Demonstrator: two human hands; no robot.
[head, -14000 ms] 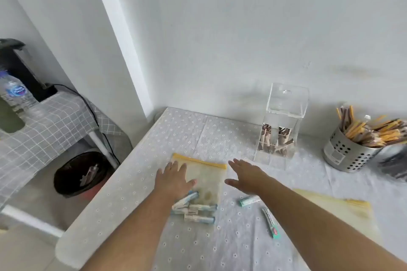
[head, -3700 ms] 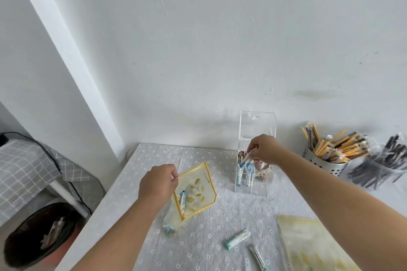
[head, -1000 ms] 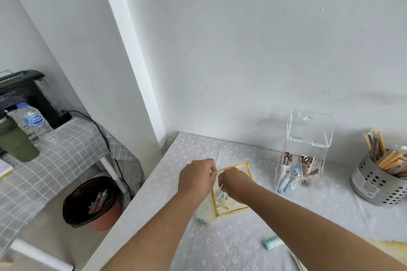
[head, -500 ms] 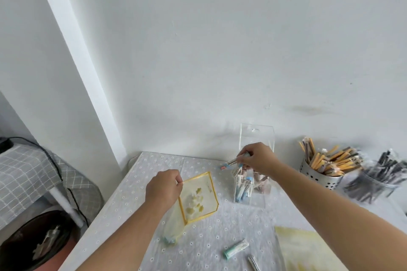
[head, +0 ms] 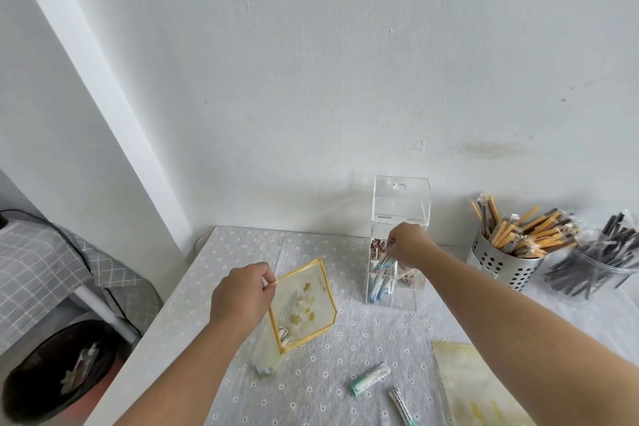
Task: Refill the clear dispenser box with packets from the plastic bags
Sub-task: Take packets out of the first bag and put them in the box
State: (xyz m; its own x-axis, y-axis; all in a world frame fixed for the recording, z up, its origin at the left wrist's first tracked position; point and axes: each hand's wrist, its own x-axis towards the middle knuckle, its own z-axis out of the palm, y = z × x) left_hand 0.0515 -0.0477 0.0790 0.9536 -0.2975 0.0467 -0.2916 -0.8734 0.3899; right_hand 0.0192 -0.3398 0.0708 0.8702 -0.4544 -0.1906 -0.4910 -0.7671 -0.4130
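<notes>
A clear dispenser box (head: 401, 204) stands against the wall with its lid up; teal-and-white packets fill its left compartment and brown packets sit behind. My right hand (head: 408, 247) is over the box opening, pinching a teal packet (head: 384, 263) that pokes down into the left compartment. My left hand (head: 242, 294) pinches the yellow-trimmed rim of a plastic bag (head: 304, 304) and holds its mouth open above the table. A few packets lie at the bag's bottom. Two loose packets (head: 370, 378) lie on the cloth in front.
A second yellow-edged bag (head: 473, 387) lies flat at the front right. A perforated metal cup (head: 501, 261) of stick sachets and a clear tub of dark sachets (head: 594, 270) stand at the right. A black bin (head: 58, 370) sits on the floor left of the table edge.
My right hand has lowered the teal packet from above the box rim into the left compartment. My left hand still holds the bag open in about the same spot.
</notes>
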